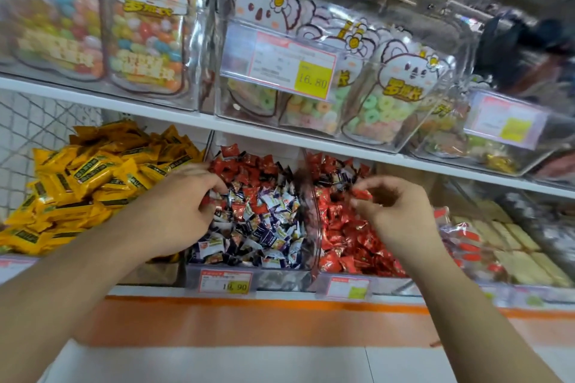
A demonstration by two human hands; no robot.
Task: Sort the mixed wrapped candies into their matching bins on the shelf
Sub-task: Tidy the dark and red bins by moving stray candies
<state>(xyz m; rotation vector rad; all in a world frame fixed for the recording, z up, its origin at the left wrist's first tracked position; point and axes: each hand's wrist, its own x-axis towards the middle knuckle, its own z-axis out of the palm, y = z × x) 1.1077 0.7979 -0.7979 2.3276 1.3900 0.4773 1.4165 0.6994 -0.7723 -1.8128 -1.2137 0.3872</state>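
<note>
I was midway through the sort, working at the two clear bins on the lower shelf point(280, 297). My right hand point(395, 211) pinched a single red wrapped candy point(362, 194) between thumb and fingertips, held just above the right bin point(357, 233), which was heaped mostly with red wrappers. My left hand point(186, 199) had its fingers curled down into the left bin point(249, 218), a mix of dark blue-and-white and red candies; it seemed to be closing on one, though I could not tell which piece, if any, it actually gripped. To the far left lay a pile of yellow packets point(87, 183). Next, I judged, the red piece needed dropping among its own kind, and another stray red needed plucking out of the left bin.
</note>
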